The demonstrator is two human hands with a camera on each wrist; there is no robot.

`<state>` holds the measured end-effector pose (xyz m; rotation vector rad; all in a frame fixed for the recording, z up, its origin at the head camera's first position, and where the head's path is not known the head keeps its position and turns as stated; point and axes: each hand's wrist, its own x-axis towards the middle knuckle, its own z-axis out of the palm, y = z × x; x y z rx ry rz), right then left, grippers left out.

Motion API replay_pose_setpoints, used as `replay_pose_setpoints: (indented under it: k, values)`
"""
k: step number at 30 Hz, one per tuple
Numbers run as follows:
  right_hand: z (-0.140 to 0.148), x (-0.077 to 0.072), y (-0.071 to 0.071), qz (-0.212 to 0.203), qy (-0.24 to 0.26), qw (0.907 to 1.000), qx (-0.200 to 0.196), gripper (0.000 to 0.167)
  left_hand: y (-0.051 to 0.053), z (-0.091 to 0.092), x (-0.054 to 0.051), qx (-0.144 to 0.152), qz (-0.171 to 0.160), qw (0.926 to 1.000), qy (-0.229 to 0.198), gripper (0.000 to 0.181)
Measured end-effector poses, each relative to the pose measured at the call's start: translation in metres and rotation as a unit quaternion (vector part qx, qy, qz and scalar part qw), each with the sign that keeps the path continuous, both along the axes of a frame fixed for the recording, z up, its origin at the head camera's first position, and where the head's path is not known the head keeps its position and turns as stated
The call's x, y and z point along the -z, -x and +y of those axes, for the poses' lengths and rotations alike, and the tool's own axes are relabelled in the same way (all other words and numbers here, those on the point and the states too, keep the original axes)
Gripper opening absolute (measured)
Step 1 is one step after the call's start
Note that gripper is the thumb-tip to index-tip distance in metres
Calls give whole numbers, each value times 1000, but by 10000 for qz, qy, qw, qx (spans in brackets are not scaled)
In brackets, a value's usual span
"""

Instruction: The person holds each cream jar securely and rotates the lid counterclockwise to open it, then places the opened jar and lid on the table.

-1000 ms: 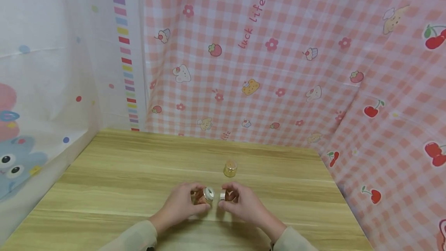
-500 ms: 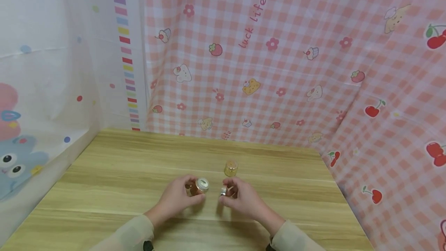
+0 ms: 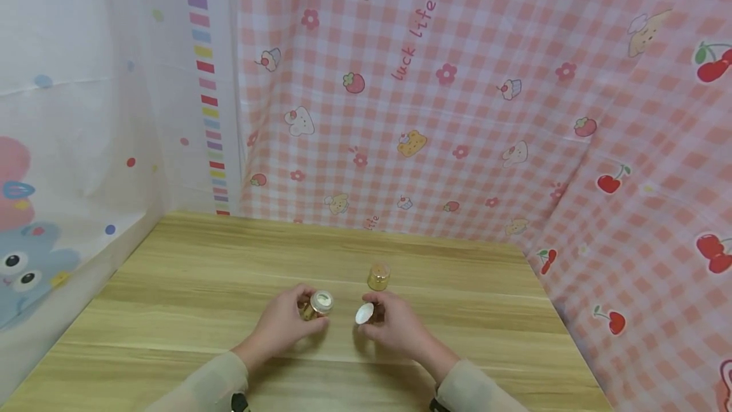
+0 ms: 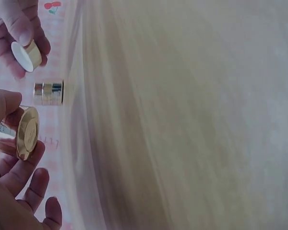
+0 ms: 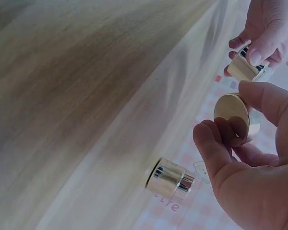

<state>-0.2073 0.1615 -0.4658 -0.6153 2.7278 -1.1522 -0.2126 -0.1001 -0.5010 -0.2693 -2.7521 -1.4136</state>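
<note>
Between thumb and fingers, my left hand point(image 3: 281, 323) grips a small shiny gold cosmetic jar point(image 3: 322, 302), its pale top turned upward toward the head camera. The jar's gold base point(image 4: 29, 134) shows in the left wrist view. My right hand point(image 3: 398, 324) pinches a round lid by its rim; the white inside of the lid point(image 3: 365, 314) faces the jar side, and its mirror-like gold outer face point(image 5: 230, 112) shows in the right wrist view. Lid and jar are apart. Beyond the hands, a second gold container point(image 3: 379, 277) stands upright on the table.
The wood-grain table point(image 3: 229, 259) runs back to a pink checked cloth point(image 3: 434, 107). A white patterned cloth point(image 3: 80, 145) hangs at the left, and a checked cloth with cherries point(image 3: 646, 221) borders the right side.
My left hand has moved left and slightly away with the jar, tipping its top upward. My right hand has turned the lid, so its white inside shows instead of its edge.
</note>
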Motion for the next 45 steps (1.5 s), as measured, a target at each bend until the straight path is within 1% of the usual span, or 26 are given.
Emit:
replay_pose_setpoints:
  k: [5, 8, 12, 14, 16, 19, 23, 28, 31, 35, 39, 42, 45]
  values:
    - [-5, 4, 6, -74, 35, 9999, 102, 55, 6, -8, 2, -99, -5, 9999, 75, 46]
    - [-12, 6, 13, -136, 138, 9997, 175, 59, 12, -15, 4, -200, 81, 9996, 191, 48]
    - [-26, 8, 24, -322, 123, 9988, 342, 63, 20, -25, 7, -351, 186, 9985, 385, 48]
    - [-35, 10, 29, -400, 138, 9984, 386, 64, 23, -30, 8, -378, 162, 9983, 422, 47]
    - [-45, 12, 34, -384, 111, 9984, 399, 64, 26, -36, 8, -400, 129, 9981, 454, 46]
    - [-61, 15, 41, -255, 84, 9989, 377, 62, 31, -44, 9, -461, 83, 9975, 526, 46]
    - [-79, 20, 50, 0, -100, 9992, 384, 60, 38, -52, 12, -610, 50, 9956, 706, 50]
    - [-96, 27, 59, 245, -318, 9980, 489, 57, 43, -61, 15, -714, -1, 9950, 695, 46]
    - [-104, 30, 62, 284, -478, 9967, 589, 56, 44, -65, 15, -741, -23, 9946, 733, 44]
    - [-112, 32, 63, 317, -658, 9947, 727, 59, 44, -67, 14, -738, 8, 9935, 870, 47]
    - [-119, 34, 64, 538, -844, 9919, 784, 59, 43, -68, 13, -760, -2, 9928, 920, 49]
    - [-122, 36, 66, 770, -1063, 9881, 807, 57, 43, -68, 13, -739, 6, 9925, 972, 52]
    - [-126, 35, 68, 870, -1251, 9848, 832, 55, 43, -67, 12, -709, -5, 9920, 1046, 55]
